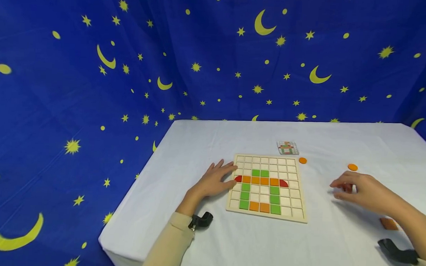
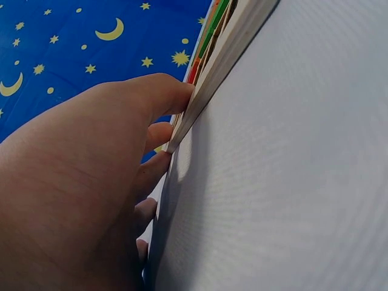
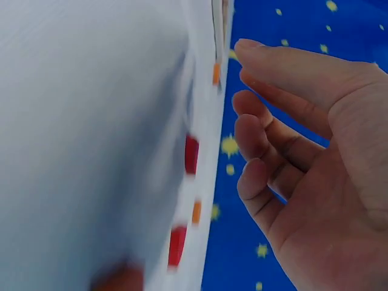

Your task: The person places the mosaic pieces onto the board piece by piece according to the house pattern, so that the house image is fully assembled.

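Observation:
A wooden grid board (image 1: 293,214) lies on the table, with green, orange and red pieces set in some of its squares. My left hand (image 1: 216,180) lies at the board's left side, thumb and fingertips touching its edge; in the left wrist view the thumb (image 2: 173,94) meets the wooden rim. To the right of the board, my right hand (image 1: 367,191) hovers over the table with loosely bent fingers and nothing between them. Two red pieces (image 3: 191,154) show beyond its fingers in the right wrist view; in the head view the hand covers that spot.
Behind the board lies a small pattern card (image 1: 287,147). One orange disc (image 1: 303,160) is near the board's back right corner, another orange disc (image 1: 352,167) behind my right hand. A brown-orange square piece (image 1: 388,223) lies beside my right forearm. Starry blue cloth (image 1: 223,51) surrounds the white table (image 1: 202,136).

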{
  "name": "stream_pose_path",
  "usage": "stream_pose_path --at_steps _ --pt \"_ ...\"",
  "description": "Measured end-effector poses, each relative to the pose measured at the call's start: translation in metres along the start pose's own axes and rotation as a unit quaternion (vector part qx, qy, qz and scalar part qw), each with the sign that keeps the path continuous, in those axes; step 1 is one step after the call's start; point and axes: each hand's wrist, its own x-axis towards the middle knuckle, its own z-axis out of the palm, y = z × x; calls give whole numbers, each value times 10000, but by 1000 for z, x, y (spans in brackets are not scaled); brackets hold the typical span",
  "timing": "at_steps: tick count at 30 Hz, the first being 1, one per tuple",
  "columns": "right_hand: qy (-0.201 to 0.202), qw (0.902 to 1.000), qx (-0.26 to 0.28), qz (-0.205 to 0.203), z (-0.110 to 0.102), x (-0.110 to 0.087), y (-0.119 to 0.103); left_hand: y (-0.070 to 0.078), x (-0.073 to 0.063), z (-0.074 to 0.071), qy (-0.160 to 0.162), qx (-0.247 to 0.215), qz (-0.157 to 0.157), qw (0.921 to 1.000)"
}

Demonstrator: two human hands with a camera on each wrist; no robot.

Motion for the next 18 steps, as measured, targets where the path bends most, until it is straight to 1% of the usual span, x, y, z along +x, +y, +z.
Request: stream_pose_path --at_steps 4,9,11,16,18 --pt "104 9993 -227 283 -1 -26 15 0 0 0 -13 -2 -12 10000" --pt "-158 9964 -270 783 4 -57 33 1 -2 0 -55 -51 -45 10000" --pt "-338 9942 -362 951 5 -67 40 1 -2 -1 -40 -43 -24 10000" --pt "-656 9901 -573 1097 5 -80 51 0 1 0 -1 8 7 10000" --pt "-699 9901 -523 1098 6 -84 55 -1 1 1 5 -7 8 10000"
